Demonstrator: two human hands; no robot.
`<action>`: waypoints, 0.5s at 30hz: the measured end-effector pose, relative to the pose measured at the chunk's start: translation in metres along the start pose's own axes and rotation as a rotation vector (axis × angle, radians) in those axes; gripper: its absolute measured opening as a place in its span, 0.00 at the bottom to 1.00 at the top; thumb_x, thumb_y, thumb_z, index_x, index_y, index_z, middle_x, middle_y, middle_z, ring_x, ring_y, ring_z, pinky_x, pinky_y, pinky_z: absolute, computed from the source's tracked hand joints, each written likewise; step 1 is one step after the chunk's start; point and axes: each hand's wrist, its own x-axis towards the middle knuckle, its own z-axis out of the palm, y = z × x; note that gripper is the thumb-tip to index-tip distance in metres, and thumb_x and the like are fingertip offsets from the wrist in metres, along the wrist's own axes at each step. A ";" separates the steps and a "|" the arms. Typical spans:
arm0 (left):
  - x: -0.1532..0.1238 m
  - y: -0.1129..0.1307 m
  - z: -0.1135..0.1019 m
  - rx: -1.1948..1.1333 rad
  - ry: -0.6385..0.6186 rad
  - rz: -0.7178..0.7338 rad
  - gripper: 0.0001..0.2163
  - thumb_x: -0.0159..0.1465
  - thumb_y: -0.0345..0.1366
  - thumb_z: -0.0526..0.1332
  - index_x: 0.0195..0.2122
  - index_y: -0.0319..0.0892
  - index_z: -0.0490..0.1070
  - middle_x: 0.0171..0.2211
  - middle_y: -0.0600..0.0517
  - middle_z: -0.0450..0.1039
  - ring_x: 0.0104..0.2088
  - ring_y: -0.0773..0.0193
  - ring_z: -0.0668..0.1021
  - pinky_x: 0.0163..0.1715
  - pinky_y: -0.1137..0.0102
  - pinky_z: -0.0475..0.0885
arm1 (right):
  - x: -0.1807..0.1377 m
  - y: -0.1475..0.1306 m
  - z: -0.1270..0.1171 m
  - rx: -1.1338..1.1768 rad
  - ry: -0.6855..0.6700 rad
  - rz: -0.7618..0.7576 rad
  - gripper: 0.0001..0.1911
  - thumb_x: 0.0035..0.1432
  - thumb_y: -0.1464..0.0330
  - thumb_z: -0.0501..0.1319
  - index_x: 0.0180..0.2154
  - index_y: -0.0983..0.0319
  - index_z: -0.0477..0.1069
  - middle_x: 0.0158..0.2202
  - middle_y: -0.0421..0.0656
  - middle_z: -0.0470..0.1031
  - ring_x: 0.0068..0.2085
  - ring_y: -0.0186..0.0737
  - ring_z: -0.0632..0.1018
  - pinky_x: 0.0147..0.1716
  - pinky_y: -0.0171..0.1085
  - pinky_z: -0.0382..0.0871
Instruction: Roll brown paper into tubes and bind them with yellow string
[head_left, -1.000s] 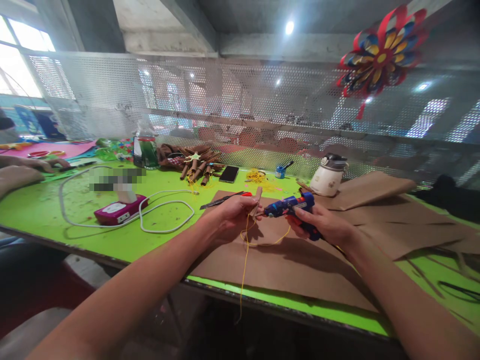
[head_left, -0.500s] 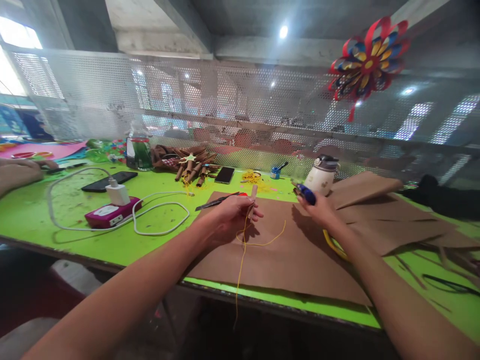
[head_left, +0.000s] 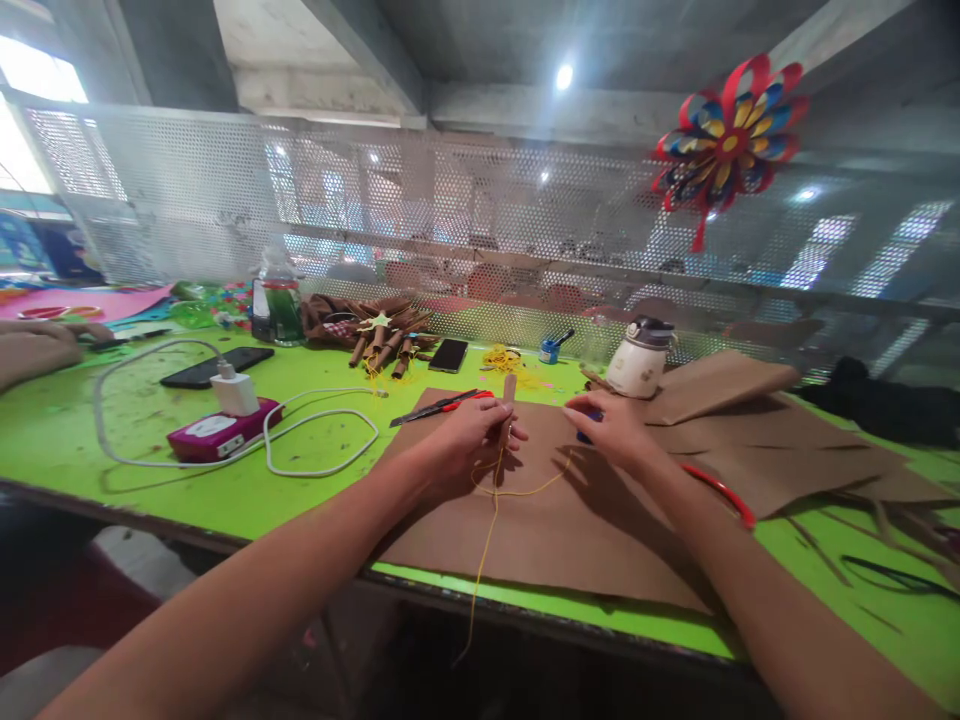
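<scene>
Left hand (head_left: 466, 440) and right hand (head_left: 611, 430) sit at the centre of the frame, over brown paper (head_left: 570, 540) on the green bench (head_left: 150, 440). I see the left hand closed around a small paper roll (head_left: 509, 390), held upright, with yellow thread (head_left: 486, 540) trailing down past the bench edge. The right hand lies palm-down just to its right, covering a blue glue gun (head_left: 583, 437); I cannot tell whether it grips. A red-handled blade (head_left: 439, 405) lies just upper left of the left hand.

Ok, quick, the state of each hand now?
Left hand: closed, holding the brown roll and yellow string.
Right hand: over a blue tool; grip cannot be told.
</scene>
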 end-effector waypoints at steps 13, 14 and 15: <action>0.005 0.004 0.010 0.242 0.159 0.324 0.06 0.56 0.35 0.62 0.25 0.37 0.71 0.23 0.53 0.70 0.24 0.69 0.70 0.25 0.75 0.64 | -0.030 -0.074 0.055 0.683 -0.061 0.252 0.29 0.48 0.57 0.64 0.50 0.60 0.65 0.30 0.41 0.72 0.32 0.39 0.74 0.29 0.38 0.69; 0.004 0.005 0.011 0.243 0.151 0.319 0.06 0.56 0.35 0.62 0.25 0.37 0.71 0.23 0.53 0.69 0.24 0.70 0.70 0.25 0.75 0.64 | -0.030 -0.072 0.057 0.691 -0.048 0.241 0.28 0.48 0.56 0.64 0.50 0.60 0.65 0.29 0.40 0.71 0.30 0.38 0.73 0.28 0.37 0.69; 0.002 0.007 0.012 0.239 0.141 0.311 0.07 0.57 0.35 0.62 0.25 0.37 0.71 0.23 0.53 0.69 0.24 0.70 0.70 0.25 0.75 0.64 | -0.030 -0.071 0.058 0.706 -0.039 0.232 0.28 0.49 0.56 0.64 0.50 0.59 0.65 0.28 0.39 0.70 0.29 0.37 0.72 0.28 0.37 0.69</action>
